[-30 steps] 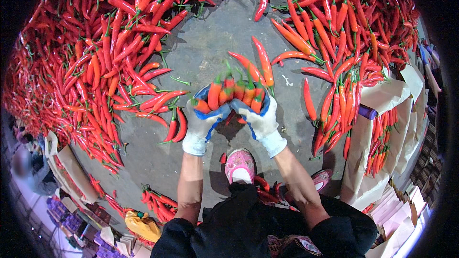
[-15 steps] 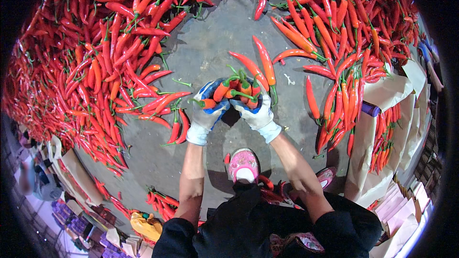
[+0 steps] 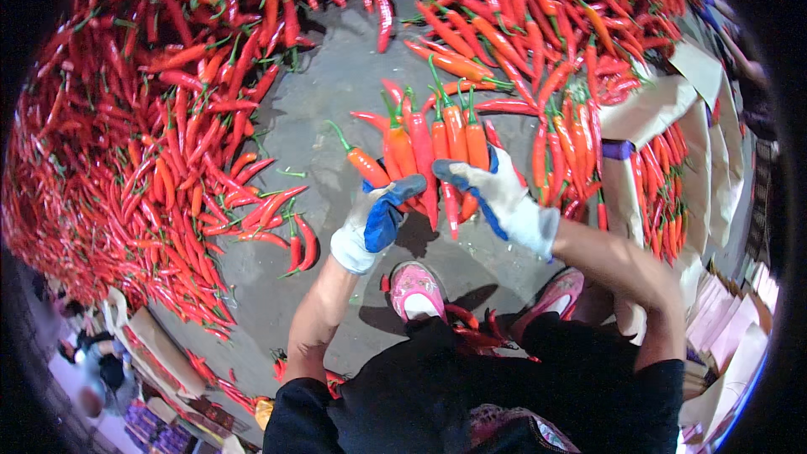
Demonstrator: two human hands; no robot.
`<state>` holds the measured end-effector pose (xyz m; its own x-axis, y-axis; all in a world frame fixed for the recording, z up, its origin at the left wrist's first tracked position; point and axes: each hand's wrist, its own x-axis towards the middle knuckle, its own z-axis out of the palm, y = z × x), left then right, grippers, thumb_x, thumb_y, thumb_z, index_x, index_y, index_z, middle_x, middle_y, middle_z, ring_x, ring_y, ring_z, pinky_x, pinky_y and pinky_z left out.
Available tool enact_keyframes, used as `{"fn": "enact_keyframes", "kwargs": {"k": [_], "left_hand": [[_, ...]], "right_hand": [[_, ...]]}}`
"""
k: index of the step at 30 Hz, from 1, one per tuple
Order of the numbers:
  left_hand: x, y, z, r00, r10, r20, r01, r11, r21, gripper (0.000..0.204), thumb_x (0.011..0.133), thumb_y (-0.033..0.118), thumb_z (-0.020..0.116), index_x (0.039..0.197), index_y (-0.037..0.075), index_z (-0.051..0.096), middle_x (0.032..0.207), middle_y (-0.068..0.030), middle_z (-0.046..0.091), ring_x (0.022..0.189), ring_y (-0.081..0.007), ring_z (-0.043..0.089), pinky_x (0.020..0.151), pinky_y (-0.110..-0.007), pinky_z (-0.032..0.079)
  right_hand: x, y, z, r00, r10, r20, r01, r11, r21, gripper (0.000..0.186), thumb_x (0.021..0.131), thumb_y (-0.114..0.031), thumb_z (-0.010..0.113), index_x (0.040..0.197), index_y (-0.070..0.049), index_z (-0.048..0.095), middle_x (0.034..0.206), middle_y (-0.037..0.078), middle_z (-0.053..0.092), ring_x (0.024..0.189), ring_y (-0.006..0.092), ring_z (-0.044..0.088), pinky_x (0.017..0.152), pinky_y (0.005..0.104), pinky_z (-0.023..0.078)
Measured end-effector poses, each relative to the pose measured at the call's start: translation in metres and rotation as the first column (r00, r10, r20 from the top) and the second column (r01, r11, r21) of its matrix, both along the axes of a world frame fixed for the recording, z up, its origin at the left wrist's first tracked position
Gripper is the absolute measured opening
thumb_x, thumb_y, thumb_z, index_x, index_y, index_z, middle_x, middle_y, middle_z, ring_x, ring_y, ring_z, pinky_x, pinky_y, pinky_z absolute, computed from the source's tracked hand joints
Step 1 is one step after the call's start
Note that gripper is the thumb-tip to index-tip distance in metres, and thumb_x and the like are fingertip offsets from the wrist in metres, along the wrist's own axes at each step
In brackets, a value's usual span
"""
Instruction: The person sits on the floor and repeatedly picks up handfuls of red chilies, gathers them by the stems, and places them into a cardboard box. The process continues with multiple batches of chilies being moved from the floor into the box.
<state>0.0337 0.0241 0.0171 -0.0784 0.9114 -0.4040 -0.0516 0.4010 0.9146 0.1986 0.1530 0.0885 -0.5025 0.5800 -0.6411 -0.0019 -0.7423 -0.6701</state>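
Between my two hands is a fanned bunch of long red and orange chili peppers (image 3: 423,147), stems pointing away from me. My left hand (image 3: 374,223), in a white glove with blue palm coating, closes round the left side of the bunch, its thumb across the lower parts. One pepper sticks out on that side toward the upper left. In a matching glove, my right hand (image 3: 508,202) grips the right side, its thumb across the front. The fingers behind the bunch are partly hidden. Just beyond my right hand lies a neat row of chili peppers (image 3: 572,147), stems up.
A large heap of chili peppers (image 3: 126,151) covers the left, and another heap (image 3: 538,8) spreads at the far right. Brown paper sheets (image 3: 651,109) with more peppers on them stand at the right. The grey floor (image 3: 328,84) shows between. My pink shoes (image 3: 418,286) are below.
The bunch has gone from cupped low in both hands to upright and fanned, showing the peppers' lengths. My right hand has moved right and the view has shifted toward the right.
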Motion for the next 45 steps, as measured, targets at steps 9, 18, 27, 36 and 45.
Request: {"fn": "enact_keyframes", "kwargs": {"k": [9,18,27,36,45], "left_hand": [[0.058,0.044,0.029,0.944,-0.329,-0.009,0.317,0.904,0.288,0.038,0.087,-0.005,0.044,0.122,0.001,0.059,0.120,-0.0132,0.062,0.110,-0.0228,0.060,0.096,-0.035,0.045],[0.081,0.073,0.082,0.630,-0.717,-0.300,0.752,0.660,0.002,0.041,0.097,0.018,0.034,0.127,-0.001,0.053,0.129,-0.0161,0.056,0.120,-0.0230,0.053,0.104,-0.034,0.037],[0.170,0.172,0.165,0.792,-0.551,-0.262,0.545,0.832,-0.102,0.031,0.078,0.027,0.072,0.099,0.004,0.066,0.068,-0.0014,0.063,0.058,-0.0081,0.054,0.053,-0.029,0.043],[0.291,0.282,0.172,0.322,-0.833,-0.449,0.871,0.447,-0.203,0.045,0.070,0.029,0.079,0.101,0.000,0.063,0.076,-0.0034,0.062,0.068,-0.0069,0.053,0.061,-0.026,0.045],[0.387,0.226,0.119,0.849,-0.528,0.029,0.527,0.842,-0.112,0.021,0.079,0.019,0.072,0.089,0.001,0.068,0.076,-0.0034,0.068,0.065,-0.0120,0.063,0.060,-0.029,0.051]], "right_hand": [[0.103,0.021,0.013,0.917,0.245,0.315,-0.331,0.908,0.256,0.026,0.091,-0.011,0.057,0.112,0.003,0.062,0.113,0.013,0.063,0.105,0.0189,0.059,0.093,0.0313,0.046],[0.171,-0.012,-0.004,0.812,0.137,0.567,-0.583,0.222,0.781,0.026,0.090,-0.011,0.058,0.113,0.000,0.061,0.112,0.015,0.064,0.106,0.0270,0.061,0.093,0.0387,0.045],[0.192,-0.014,0.023,0.777,-0.547,-0.312,0.621,0.746,0.240,0.025,0.087,-0.009,0.063,0.110,0.000,0.061,0.100,0.008,0.067,0.089,0.0169,0.064,0.081,0.0297,0.051],[0.260,0.017,0.040,0.265,-0.869,-0.419,0.710,0.470,-0.525,0.014,0.092,-0.017,0.058,0.104,-0.009,0.058,0.098,0.003,0.061,0.093,0.0191,0.061,0.089,0.0367,0.049],[0.404,0.038,0.051,0.777,-0.630,-0.004,0.626,0.770,0.122,0.026,0.080,-0.011,0.069,0.103,-0.001,0.061,0.090,0.005,0.066,0.077,0.0121,0.061,0.068,0.0270,0.051]]}}
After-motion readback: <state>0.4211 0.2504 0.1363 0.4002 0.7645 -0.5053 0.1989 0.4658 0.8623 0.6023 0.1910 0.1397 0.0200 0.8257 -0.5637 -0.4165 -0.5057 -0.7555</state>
